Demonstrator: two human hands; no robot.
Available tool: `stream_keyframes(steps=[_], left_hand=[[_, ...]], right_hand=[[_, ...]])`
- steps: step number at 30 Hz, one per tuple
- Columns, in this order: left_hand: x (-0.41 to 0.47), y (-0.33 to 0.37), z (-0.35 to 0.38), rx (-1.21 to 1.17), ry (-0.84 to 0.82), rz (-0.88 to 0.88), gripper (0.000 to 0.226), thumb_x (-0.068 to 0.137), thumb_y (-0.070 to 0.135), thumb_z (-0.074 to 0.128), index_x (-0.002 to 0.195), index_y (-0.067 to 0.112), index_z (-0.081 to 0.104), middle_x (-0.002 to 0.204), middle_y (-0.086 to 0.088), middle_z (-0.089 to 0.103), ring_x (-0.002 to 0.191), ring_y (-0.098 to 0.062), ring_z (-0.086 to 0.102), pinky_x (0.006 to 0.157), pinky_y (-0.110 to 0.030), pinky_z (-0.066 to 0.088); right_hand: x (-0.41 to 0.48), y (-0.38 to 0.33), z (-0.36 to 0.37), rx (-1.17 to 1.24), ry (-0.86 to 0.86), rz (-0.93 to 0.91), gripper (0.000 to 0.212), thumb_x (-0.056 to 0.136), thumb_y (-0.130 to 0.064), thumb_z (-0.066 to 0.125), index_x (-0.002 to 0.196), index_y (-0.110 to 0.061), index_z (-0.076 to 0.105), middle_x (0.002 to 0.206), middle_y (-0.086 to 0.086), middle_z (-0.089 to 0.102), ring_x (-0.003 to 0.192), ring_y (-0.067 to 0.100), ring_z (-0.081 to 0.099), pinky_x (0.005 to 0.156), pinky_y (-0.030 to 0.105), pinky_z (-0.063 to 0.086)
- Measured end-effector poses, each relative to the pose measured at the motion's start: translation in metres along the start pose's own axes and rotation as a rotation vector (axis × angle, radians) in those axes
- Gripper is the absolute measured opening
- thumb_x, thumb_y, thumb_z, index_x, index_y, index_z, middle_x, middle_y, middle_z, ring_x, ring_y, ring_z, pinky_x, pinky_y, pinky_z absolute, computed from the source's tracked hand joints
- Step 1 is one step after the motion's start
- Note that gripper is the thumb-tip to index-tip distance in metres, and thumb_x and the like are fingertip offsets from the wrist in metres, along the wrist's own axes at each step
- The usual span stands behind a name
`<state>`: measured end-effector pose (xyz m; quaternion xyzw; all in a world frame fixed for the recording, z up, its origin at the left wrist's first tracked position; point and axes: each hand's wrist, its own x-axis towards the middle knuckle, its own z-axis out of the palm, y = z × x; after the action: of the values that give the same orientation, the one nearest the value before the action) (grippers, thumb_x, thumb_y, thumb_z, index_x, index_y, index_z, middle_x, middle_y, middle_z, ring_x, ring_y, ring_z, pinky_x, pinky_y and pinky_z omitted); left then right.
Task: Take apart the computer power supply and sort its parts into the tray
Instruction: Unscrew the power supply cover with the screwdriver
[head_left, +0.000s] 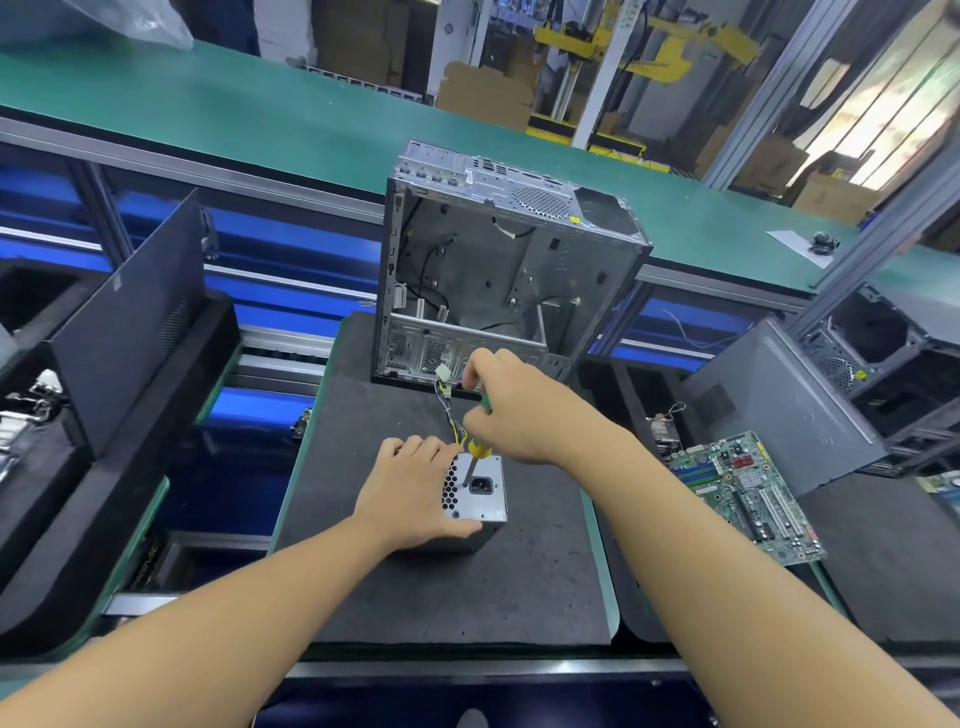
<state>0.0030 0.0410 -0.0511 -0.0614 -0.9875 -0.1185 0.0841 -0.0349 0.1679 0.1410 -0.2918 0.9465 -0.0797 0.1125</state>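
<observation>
Bright, even light from above, with only soft, faint shadows. Daylight glare blows out the window area at upper right of the frame. Strong wide-angle bend at the edges: the green belt curves. Centre sharp, far background slightly soft.

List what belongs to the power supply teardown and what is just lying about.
In the job: power supply, cable, screwdriver, left hand gripping the supply, right hand gripping the screwdriver.
Lying about: empty case, motherboard, black panel, grey case at right.
</observation>
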Motion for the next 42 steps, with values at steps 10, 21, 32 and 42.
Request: stream_keyframes(steps=[10, 21, 32, 42], left_hand=[[0.001, -0.001, -0.001, -0.02, -0.028, -0.004, 0.095, 0.058, 0.092, 0.044, 0.131, 0.032, 0.051, 0.106, 0.014, 0.053, 0.098, -0.013, 0.048, 0.095, -0.036, 0.033], [0.002, -0.003, -0.001, -0.034, -0.024, -0.012, 0.089, 0.058, 0.091, 0.049, 0.123, 0.031, 0.053, 0.101, 0.015, 0.05, 0.096, -0.014, 0.047, 0.094, -0.036, 0.034], [0.004, -0.004, -0.004, -0.053, -0.067, -0.019, 0.094, 0.058, 0.092, 0.045, 0.133, 0.034, 0.046, 0.107, 0.016, 0.048, 0.102, -0.012, 0.045, 0.097, -0.034, 0.029], [0.006, -0.007, -0.003, -0.071, -0.069, -0.022, 0.093, 0.057, 0.093, 0.046, 0.131, 0.037, 0.046, 0.105, 0.017, 0.047, 0.099, -0.011, 0.044, 0.095, -0.034, 0.029]], right_hand=[[0.002, -0.001, 0.002, -0.166, 0.07, 0.026, 0.027, 0.105, -0.043, 0.028, 0.109, -0.019, 0.04, 0.1, 0.003, 0.053, 0.083, 0.034, 0.054, 0.074, 0.044, 0.046], [0.001, -0.006, -0.006, -0.179, -0.063, 0.029, 0.022, 0.093, -0.032, 0.043, 0.113, -0.022, 0.043, 0.111, 0.002, 0.044, 0.098, 0.027, 0.044, 0.076, 0.039, 0.039], [0.008, -0.006, -0.008, -0.063, -0.067, 0.008, 0.021, 0.095, -0.02, 0.047, 0.115, -0.019, 0.045, 0.11, 0.003, 0.047, 0.097, 0.026, 0.044, 0.074, 0.038, 0.038], [0.009, -0.007, -0.002, -0.209, 0.026, 0.004, 0.034, 0.106, -0.047, 0.026, 0.101, -0.016, 0.039, 0.087, 0.004, 0.053, 0.079, 0.034, 0.053, 0.071, 0.044, 0.047]])
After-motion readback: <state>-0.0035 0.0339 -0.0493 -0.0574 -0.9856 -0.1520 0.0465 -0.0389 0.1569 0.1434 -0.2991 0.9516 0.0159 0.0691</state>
